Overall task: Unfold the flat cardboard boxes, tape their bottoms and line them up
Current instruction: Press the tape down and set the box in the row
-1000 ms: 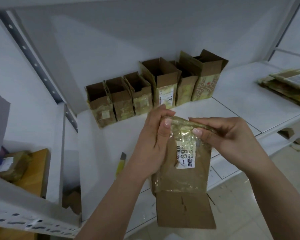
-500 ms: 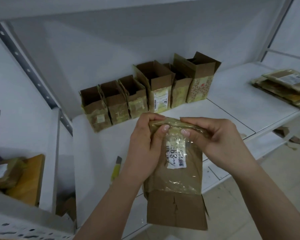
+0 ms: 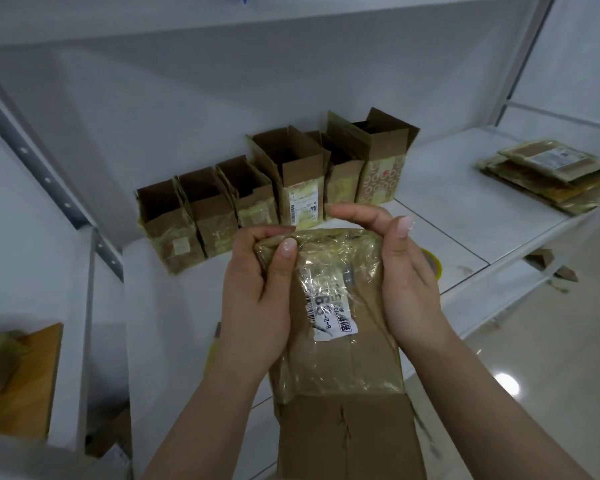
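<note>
While both hands grip its taped upper end, the flattened cardboard box (image 3: 340,348) hangs above the white shelf (image 3: 465,216); left hand (image 3: 257,299) pinches one corner, right hand (image 3: 406,271) curls round the other. Six opened boxes (image 3: 274,195) line the grey rear wall; flat boxes (image 3: 555,174) lie stacked far right.

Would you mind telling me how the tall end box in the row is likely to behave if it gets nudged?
The tall end box looks apt to tip: it stands higher than its neighbours and narrow. It is probably light, since it is open-topped cardboard with nothing seen inside. Its raised flaps look floppy, and the shelf looks smooth, so it may slide first.
</note>
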Demonstrator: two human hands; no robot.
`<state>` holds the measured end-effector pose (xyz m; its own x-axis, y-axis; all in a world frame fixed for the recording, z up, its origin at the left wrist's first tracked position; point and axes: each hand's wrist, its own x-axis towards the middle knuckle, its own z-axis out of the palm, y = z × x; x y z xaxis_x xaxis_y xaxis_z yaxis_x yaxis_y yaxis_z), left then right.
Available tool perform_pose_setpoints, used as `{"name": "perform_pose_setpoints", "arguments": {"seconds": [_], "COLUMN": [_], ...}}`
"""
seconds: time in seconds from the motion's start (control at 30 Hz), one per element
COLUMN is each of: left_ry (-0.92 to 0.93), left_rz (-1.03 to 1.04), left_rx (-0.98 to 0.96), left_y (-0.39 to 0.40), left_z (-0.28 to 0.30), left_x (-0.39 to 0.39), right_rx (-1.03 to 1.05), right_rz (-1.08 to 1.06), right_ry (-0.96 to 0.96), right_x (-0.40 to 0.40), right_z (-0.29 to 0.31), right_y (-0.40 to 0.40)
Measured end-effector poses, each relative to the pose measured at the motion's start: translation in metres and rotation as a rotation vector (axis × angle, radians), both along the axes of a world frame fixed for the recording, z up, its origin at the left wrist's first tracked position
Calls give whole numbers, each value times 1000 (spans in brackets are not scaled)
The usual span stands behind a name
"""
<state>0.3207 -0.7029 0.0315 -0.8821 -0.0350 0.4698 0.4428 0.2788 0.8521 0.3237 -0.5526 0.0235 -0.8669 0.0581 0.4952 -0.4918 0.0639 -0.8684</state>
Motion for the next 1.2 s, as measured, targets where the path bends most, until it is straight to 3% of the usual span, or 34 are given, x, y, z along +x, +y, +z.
{"name": "perform_pose_setpoints", "arguments": {"seconds": [0.17,0.37,0.43,0.6,0.7,0.93,1.1,1.2], "left_ry": [45,30,15,28,20,95,47,53], "left_rz": [30,-5,-26,-90,-148,-134,-203,-283], "left_rx": [-32,-128,-131,-115,-75,-2,-38,-33], "left_y": [-1,0,-1,-7,-9,-3,-7,-8], "left_z": [1,0,-1,-2,-4,-17,-17,-16], "left_x": [-2,-5,-7,-12,-14,-12,-15,-16], "right_rx": [163,277,247,159,186,282,214,135], "right_rz": [25,-347,-288,87,87,-134,58,54], "right_ry": [55,109,77,0,-22,206,56,88], "right_x": [-7,-9,-9,-11,-11,-7,-8,-7], "right_z": [-2,-17,-17,-8,-9,-27,-19,-17], "right_y": [6,2,5,26,25,12,22,20]}}
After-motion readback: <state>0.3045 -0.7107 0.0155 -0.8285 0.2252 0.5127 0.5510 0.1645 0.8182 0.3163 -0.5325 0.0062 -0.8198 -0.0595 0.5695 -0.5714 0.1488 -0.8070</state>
